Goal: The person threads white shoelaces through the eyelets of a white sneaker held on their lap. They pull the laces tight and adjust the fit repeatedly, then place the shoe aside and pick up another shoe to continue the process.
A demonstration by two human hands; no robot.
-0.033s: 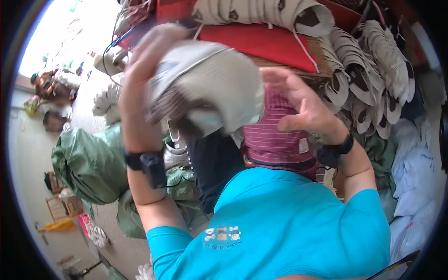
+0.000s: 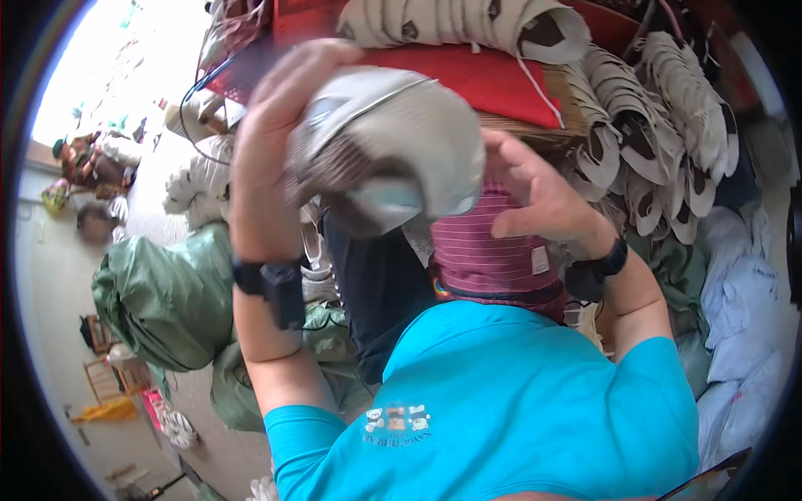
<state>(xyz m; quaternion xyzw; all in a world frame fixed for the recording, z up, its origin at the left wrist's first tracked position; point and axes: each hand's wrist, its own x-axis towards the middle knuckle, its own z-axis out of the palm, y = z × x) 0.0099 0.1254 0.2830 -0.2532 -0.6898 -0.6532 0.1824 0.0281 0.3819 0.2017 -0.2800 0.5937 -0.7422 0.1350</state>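
Observation:
In front of my chest hangs a nested stack of off-white shoe uppers (image 2: 418, 134), smeared by motion, with brown layered edges and a dark opening turned down toward me. My left hand (image 2: 284, 108) grips its left side, the fingers reaching over the top. My right hand (image 2: 543, 192) is at the right end, fingers spread and curved; whether its fingertips touch the stack I cannot tell. Below it, a maroon striped cloth (image 2: 489, 242) covers a rounded shape beside my dark trouser leg (image 2: 368, 284).
Another long row of uppers (image 2: 451, 21) lies across the bench beyond red cloth (image 2: 468, 71). More stacked uppers (image 2: 626, 117) hang at the wooden edge (image 2: 564, 83) on the right. Green sacks (image 2: 167, 292) stand left; pale bags (image 2: 739, 309) lie right. People show far left.
The stack and my left hand have shifted slightly right, and the stack has tipped a little. My right hand has dropped slightly and remains spread.

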